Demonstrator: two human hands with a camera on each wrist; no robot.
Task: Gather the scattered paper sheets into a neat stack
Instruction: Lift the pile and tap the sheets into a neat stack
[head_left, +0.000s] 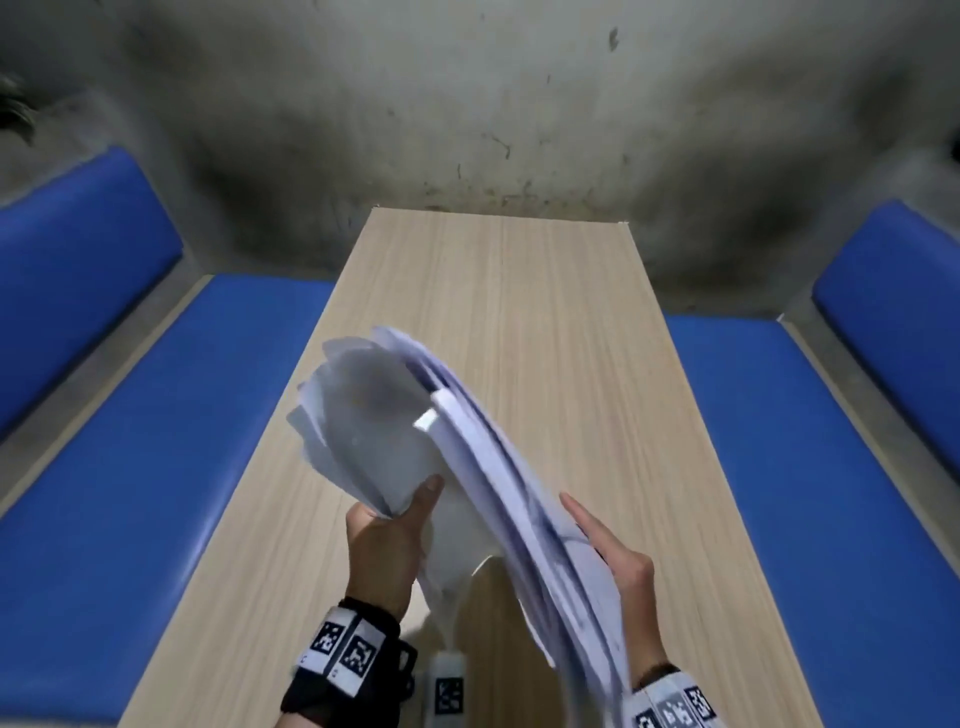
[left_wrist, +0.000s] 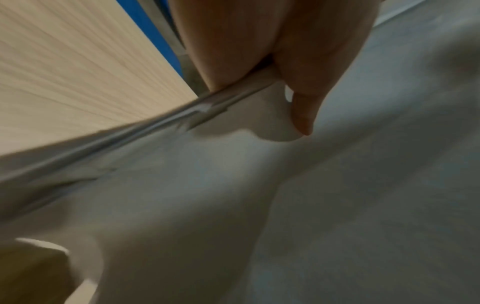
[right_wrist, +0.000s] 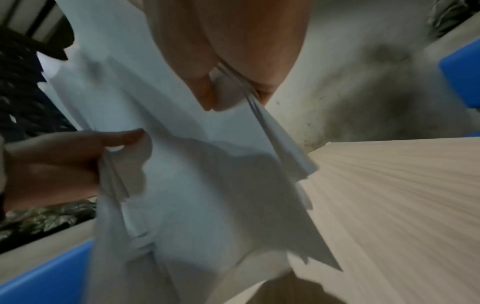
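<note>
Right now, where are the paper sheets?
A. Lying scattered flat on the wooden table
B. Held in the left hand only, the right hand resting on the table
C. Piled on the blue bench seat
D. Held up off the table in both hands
D: the left hand and the right hand each grip the bundle of paper sheets, lifted above the wooden table.

Left hand (head_left: 387, 540), right hand (head_left: 621, 564) raised, fingers (right_wrist: 205, 90) pinching.
</note>
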